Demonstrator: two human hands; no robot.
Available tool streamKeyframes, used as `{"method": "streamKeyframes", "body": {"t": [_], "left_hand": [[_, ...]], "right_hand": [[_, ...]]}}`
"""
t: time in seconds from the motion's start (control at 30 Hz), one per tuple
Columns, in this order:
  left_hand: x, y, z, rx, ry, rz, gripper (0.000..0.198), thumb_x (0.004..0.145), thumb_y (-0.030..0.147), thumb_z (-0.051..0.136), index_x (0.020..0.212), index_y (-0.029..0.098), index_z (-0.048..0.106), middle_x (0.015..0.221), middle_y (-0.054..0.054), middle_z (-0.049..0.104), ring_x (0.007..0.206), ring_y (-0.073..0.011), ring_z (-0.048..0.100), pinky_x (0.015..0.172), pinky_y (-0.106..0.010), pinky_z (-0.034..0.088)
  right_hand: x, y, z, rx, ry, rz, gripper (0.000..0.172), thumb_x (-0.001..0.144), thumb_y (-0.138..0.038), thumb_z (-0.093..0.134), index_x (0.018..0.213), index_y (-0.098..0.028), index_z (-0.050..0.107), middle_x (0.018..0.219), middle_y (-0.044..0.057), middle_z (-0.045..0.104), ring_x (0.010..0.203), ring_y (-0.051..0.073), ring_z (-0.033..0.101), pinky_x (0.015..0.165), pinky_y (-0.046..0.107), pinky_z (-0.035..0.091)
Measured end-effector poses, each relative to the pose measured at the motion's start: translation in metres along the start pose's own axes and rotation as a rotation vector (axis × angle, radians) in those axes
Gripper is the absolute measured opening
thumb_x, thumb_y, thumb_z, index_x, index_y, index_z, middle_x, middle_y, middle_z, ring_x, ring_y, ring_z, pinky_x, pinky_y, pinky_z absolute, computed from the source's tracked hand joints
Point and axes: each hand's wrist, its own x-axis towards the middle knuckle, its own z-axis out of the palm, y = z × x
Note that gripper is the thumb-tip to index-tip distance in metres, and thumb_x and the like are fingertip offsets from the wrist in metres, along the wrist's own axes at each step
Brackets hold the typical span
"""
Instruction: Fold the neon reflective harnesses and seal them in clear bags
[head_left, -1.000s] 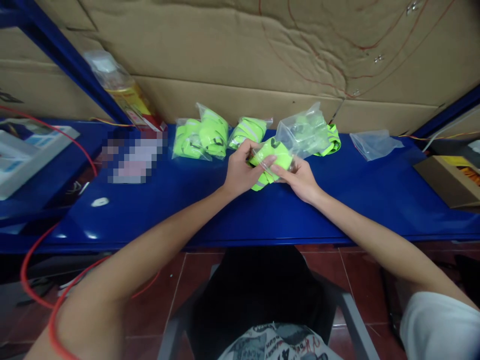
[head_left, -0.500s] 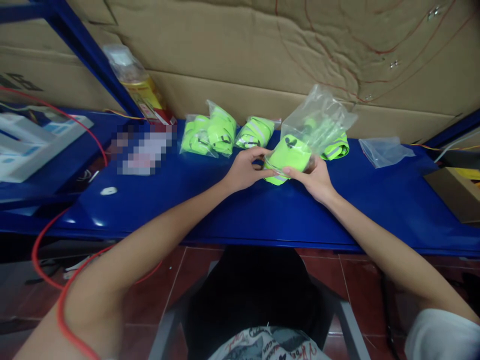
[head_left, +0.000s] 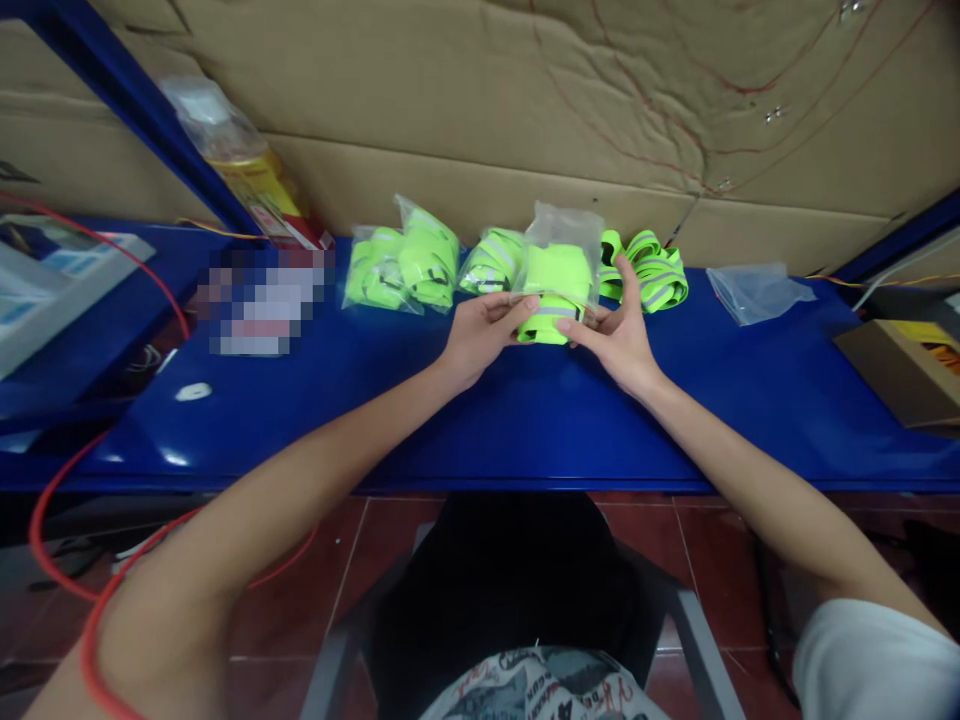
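Between my hands is a folded neon-green reflective strap [head_left: 555, 275] with a grey stripe, partly inside a clear plastic bag [head_left: 559, 222]. My left hand [head_left: 480, 338] pinches its left side, thumb on the front. At the lower right edge, my right hand [head_left: 622, 340] grips it with the thumb, while the index finger points up along the bag. Just behind my right hand lies a loose bundle of the same green straps [head_left: 651, 275]. Left of the held one sit several bagged green straps [head_left: 427, 260] in a row against the cardboard.
An empty clear bag [head_left: 757, 290] lies right on the blue table [head_left: 480, 430]. An open cardboard box [head_left: 892, 370] stands at the right edge. A bottle with a yellow label [head_left: 251, 180] stands back left. A red hose [head_left: 56, 480] loops near my left arm.
The bagged strap has turned more upright, with the bag's loose top now standing lower and straighter above it. My right index finger has lifted. The camera view has shifted slightly.
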Motion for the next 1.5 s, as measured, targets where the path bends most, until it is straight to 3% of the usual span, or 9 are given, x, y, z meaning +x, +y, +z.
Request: {"method": "streamKeyframes", "body": {"t": [0.1, 0.2, 0.43, 0.7, 0.93, 1.1, 1.2, 1.33, 1.5], "left_hand": [[0.001, 0.0, -0.002, -0.03, -0.143, 0.048, 0.068, 0.063, 0.042, 0.104, 0.122, 0.017, 0.081, 0.125, -0.012, 0.082, 0.117, -0.0267, 0.078, 0.099, -0.039, 0.066], [0.004, -0.005, -0.006, 0.024, -0.202, 0.105, 0.079, 0.054, 0.03, 0.107, 0.127, 0.019, 0.079, 0.129, -0.011, 0.081, 0.119, -0.0283, 0.078, 0.109, -0.046, 0.063], [0.006, -0.005, -0.006, 0.165, -0.139, 0.06, 0.046, 0.071, 0.045, 0.099, 0.097, 0.012, 0.082, 0.083, -0.009, 0.081, 0.07, -0.0175, 0.078, 0.071, -0.033, 0.068], [0.009, -0.008, -0.007, 0.147, -0.169, 0.206, 0.054, 0.062, 0.032, 0.1, 0.106, 0.014, 0.076, 0.092, -0.005, 0.08, 0.079, -0.0169, 0.078, 0.075, -0.032, 0.069], [0.005, -0.006, -0.007, 0.418, -0.078, 0.325, 0.034, 0.089, 0.044, 0.078, 0.072, 0.018, 0.066, 0.057, 0.0, 0.064, 0.047, -0.009, 0.057, 0.047, -0.023, 0.045], [0.0, -0.005, -0.006, 0.682, 0.02, 0.472, 0.03, 0.086, 0.026, 0.07, 0.062, 0.02, 0.054, 0.057, 0.003, 0.058, 0.053, -0.0093, 0.051, 0.054, -0.024, 0.039], [-0.004, -0.004, -0.004, 0.773, 0.052, 0.48, 0.011, 0.08, 0.02, 0.072, 0.08, 0.02, 0.062, 0.065, 0.005, 0.063, 0.055, -0.0097, 0.054, 0.059, -0.025, 0.042], [-0.01, 0.0, -0.003, 0.855, -0.014, 0.494, 0.055, 0.083, 0.036, 0.08, 0.133, 0.022, 0.061, 0.084, 0.004, 0.071, 0.055, -0.0101, 0.058, 0.061, -0.027, 0.044], [-0.006, -0.003, -0.007, 0.86, -0.077, 0.545, 0.039, 0.088, 0.044, 0.08, 0.121, 0.024, 0.074, 0.075, 0.003, 0.068, 0.058, -0.0117, 0.057, 0.064, -0.027, 0.045]], "right_hand": [[-0.002, -0.001, -0.005, -0.069, -0.008, -0.067, 0.136, 0.07, -0.069, 0.095, 0.175, -0.039, 0.015, 0.121, 0.009, 0.08, 0.099, 0.032, 0.08, 0.079, 0.046, 0.07], [-0.003, 0.0, -0.011, -0.112, -0.012, -0.089, 0.107, 0.081, -0.07, 0.087, 0.169, -0.034, 0.038, 0.11, 0.008, 0.081, 0.093, 0.031, 0.08, 0.073, 0.044, 0.068], [-0.002, 0.01, -0.012, -0.205, -0.055, -0.154, 0.086, 0.075, -0.056, 0.096, 0.151, -0.029, 0.065, 0.142, 0.009, 0.073, 0.07, 0.019, 0.075, 0.062, 0.038, 0.066], [0.0, 0.008, -0.012, -0.126, -0.037, -0.091, 0.08, 0.083, -0.058, 0.089, 0.15, -0.023, 0.064, 0.078, 0.002, 0.078, 0.051, 0.02, 0.069, 0.047, 0.035, 0.056], [-0.007, 0.005, -0.004, -0.217, -0.036, -0.174, 0.088, 0.069, -0.054, 0.1, 0.147, -0.028, 0.066, 0.102, 0.005, 0.082, 0.068, 0.023, 0.076, 0.061, 0.04, 0.064], [-0.004, 0.006, 0.0, -0.19, 0.098, -0.128, 0.062, 0.076, -0.057, 0.094, 0.125, -0.024, 0.075, 0.074, 0.001, 0.077, 0.052, 0.02, 0.07, 0.047, 0.034, 0.058], [-0.004, 0.008, 0.001, -0.177, 0.11, -0.097, 0.053, 0.075, -0.055, 0.094, 0.112, -0.023, 0.074, 0.065, -0.001, 0.074, 0.046, 0.018, 0.066, 0.042, 0.031, 0.054], [-0.01, 0.009, -0.002, -0.207, 0.052, -0.057, 0.047, 0.077, -0.055, 0.093, 0.106, -0.025, 0.071, 0.06, -0.003, 0.071, 0.043, 0.017, 0.064, 0.037, 0.028, 0.048], [-0.012, 0.0, -0.013, -0.243, -0.114, -0.011, 0.049, 0.079, -0.057, 0.092, 0.11, -0.026, 0.07, 0.061, -0.003, 0.073, 0.043, 0.017, 0.064, 0.043, 0.031, 0.052]]}}
